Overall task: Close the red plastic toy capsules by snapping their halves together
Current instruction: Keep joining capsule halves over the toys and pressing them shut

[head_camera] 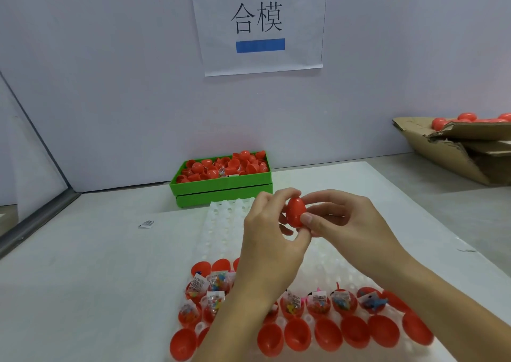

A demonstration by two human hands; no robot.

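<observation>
Both hands hold one red egg-shaped capsule point(296, 213) above the white dimpled tray point(224, 223). My left hand point(272, 240) pinches it from the left, thumb under it and fingers over its top. My right hand point(340, 220) pinches it from the right with thumb and fingertips. The capsule's two halves look joined. Lower on the tray sit several open red halves point(327, 334), empty, and several halves filled with small bagged toys point(318, 303); my left forearm hides some of them.
A green bin point(221, 187) full of loose red halves stands against the back wall. A torn cardboard box point(453, 146) with red capsules is at the far right. A small paper scrap point(146, 223) lies left of the tray. A paper sign point(260, 24) hangs on the wall.
</observation>
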